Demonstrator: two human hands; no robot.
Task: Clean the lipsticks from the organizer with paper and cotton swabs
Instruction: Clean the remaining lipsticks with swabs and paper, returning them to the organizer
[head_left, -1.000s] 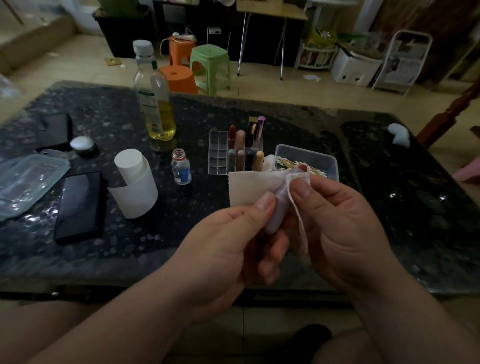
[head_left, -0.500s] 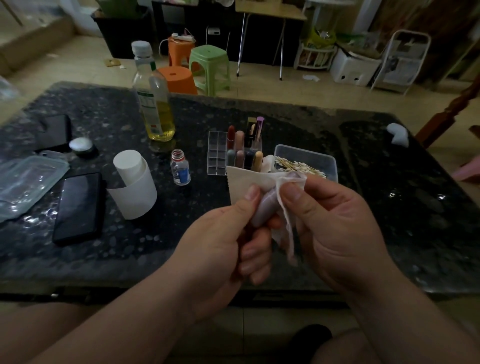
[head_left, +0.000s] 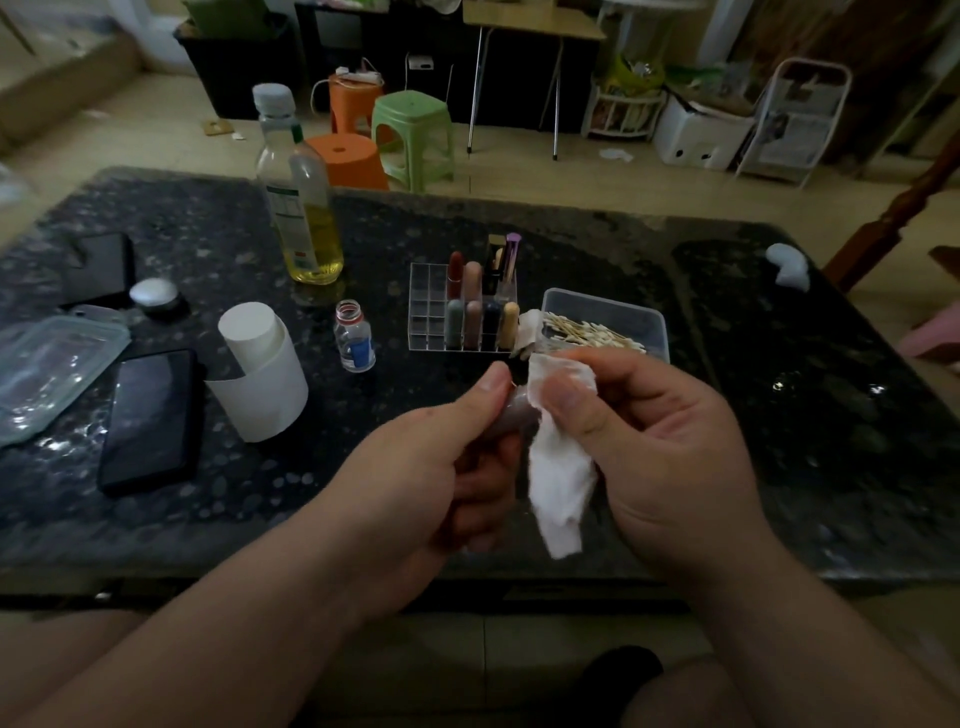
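Observation:
My left hand (head_left: 441, 473) grips a pale mauve lipstick (head_left: 511, 415) between thumb and fingers, above the table's near edge. My right hand (head_left: 654, 447) pinches a white paper wipe (head_left: 558, 483) against the lipstick's upper end; the paper hangs down between both hands. Behind them the clear organizer (head_left: 426, 306) holds several lipsticks upright in its right-hand cells. To its right stands a clear box of cotton swabs (head_left: 602, 325).
On the dark stone table (head_left: 779, 415): a roll of paper (head_left: 260, 374), a small vial (head_left: 354, 343), a bottle of yellow liquid (head_left: 298, 208), a phone (head_left: 150, 415), a plastic pouch (head_left: 47, 369). Stools stand beyond the far edge.
The flat sheet of paper seen earlier behind my hands is bunched round the lipstick and hangs down. Both hands have dropped slightly toward me.

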